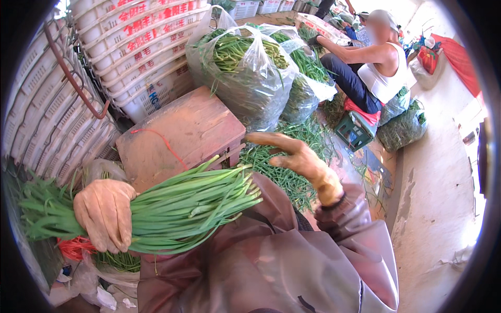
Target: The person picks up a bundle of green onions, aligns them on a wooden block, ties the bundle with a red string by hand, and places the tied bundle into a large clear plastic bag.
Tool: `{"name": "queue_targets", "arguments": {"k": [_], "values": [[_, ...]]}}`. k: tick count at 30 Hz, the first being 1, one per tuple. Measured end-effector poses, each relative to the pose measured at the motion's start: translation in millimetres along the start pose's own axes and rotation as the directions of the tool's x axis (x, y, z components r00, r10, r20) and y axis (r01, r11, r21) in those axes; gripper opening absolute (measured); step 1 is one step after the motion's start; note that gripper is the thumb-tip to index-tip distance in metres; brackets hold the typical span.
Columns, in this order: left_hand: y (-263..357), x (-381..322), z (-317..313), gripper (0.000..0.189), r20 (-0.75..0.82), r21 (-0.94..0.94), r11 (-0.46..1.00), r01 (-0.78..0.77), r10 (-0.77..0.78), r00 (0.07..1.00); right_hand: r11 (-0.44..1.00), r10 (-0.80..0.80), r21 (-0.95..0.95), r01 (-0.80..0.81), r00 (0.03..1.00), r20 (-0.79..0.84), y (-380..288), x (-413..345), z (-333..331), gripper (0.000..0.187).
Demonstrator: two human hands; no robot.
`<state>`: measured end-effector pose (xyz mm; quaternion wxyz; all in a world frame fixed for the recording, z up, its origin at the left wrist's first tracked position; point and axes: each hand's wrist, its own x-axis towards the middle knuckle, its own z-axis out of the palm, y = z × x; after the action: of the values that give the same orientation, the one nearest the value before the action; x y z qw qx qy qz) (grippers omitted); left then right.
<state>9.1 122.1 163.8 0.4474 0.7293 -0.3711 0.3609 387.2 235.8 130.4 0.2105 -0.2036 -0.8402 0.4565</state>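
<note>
Across my lap lies a thick bunch of long green chive-like stalks [191,207], pale cut ends to the right and leafy tips to the left. My left hand [103,215], in a tan glove, is wrapped over the leafy half and grips it. My right hand [293,156], gloved too, is raised beyond the cut ends with its fingers apart and nothing in it. Just ahead stands a worn reddish-brown box [184,125] with a red string [164,143] lying over its top. Loose green trimmings [289,172] cover the floor below my right hand.
Stacked white plastic crates [145,54] rise at the left, a rusty metal hook [74,86] beside them. Clear bags of green stalks [246,86] stand beyond the box. A co-worker [375,74] sits on a green crate [356,131]. Red ties [76,247] lie below my left hand.
</note>
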Motion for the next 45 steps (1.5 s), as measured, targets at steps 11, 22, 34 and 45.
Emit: {"name": "queue_targets", "arguments": {"k": [11, 22, 34, 45], "values": [[-45, 0, -30, 0.012, -0.24, 0.008, 0.988, -0.155, 0.152, 0.959, 0.793, 0.445, 0.306, -0.526, 0.844, 0.297, 123, -27, -10, 0.02], [-96, 32, -65, 0.01, -0.305, 0.023, 0.999, 0.041, -0.032, 0.952, 0.916, -0.302, 0.217, 0.338, 0.936, -0.182, 62, 28, 20, 0.029], [-78, 21, -24, 0.033, -0.544, 0.182, 0.947, -0.266, 0.322, 0.775, 0.448, 0.497, 0.891, 0.067, 0.81, -0.311, 180, -96, -29, 0.023], [-113, 57, -62, 0.029, -0.449, -0.041, 0.913, -0.406, 0.346, 0.824, 0.81, 0.013, 0.563, -0.164, 0.965, 0.262, 84, 4, -33, 0.058]]}}
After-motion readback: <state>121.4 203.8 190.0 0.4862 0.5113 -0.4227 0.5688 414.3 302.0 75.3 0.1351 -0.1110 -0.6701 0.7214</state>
